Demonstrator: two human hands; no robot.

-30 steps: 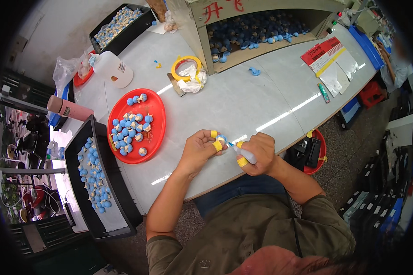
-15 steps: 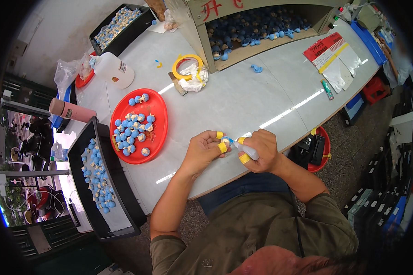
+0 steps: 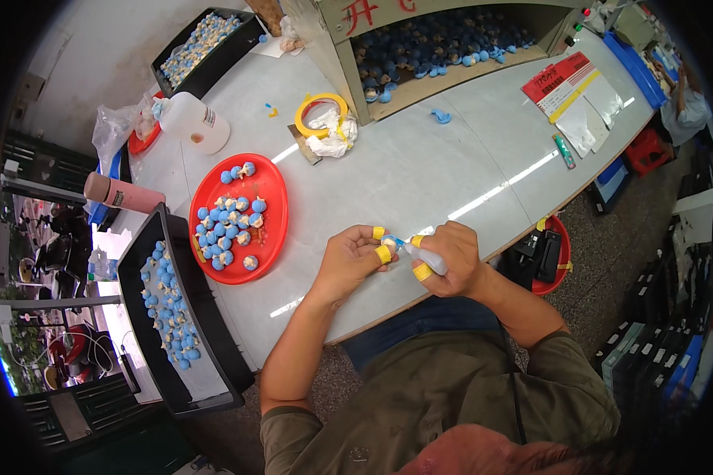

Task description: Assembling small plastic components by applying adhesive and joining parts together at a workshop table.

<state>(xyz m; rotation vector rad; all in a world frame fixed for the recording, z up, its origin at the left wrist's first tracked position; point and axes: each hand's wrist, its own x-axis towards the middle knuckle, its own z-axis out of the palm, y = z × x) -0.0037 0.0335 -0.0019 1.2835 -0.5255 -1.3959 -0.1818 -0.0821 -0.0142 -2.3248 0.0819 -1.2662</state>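
Note:
Between the taped thumb and finger of my left hand (image 3: 355, 255) is a small blue-and-cream piece (image 3: 389, 242), partly covered by the fingertips. My right hand (image 3: 450, 257) is wrapped round a small translucent squeeze bottle (image 3: 426, 257). Its blue nozzle tip meets the piece, or lies right beside it; I cannot tell which. Yellow tape covers fingertips on both hands. To the left, a red round plate (image 3: 271, 237) carries several similar blue-and-cream pieces (image 3: 231, 222). Farther left, a black tray (image 3: 223, 360) holds more of them in loose rows.
A box-like shelf (image 3: 420, 99) full of blue pieces stands at the back. Near it lie a yellow tape roll (image 3: 299, 119) and crumpled white tissue (image 3: 330, 141). A white jug (image 3: 202, 123), a pink bottle (image 3: 131, 194) and another black tray (image 3: 206, 79) stand left. Red-topped papers (image 3: 558, 79) lie right.
Both hands keep almost the same pose, with the bottle tip still at the piece. The view has shifted very slightly. At the far right, another person in a light top has come into sight.

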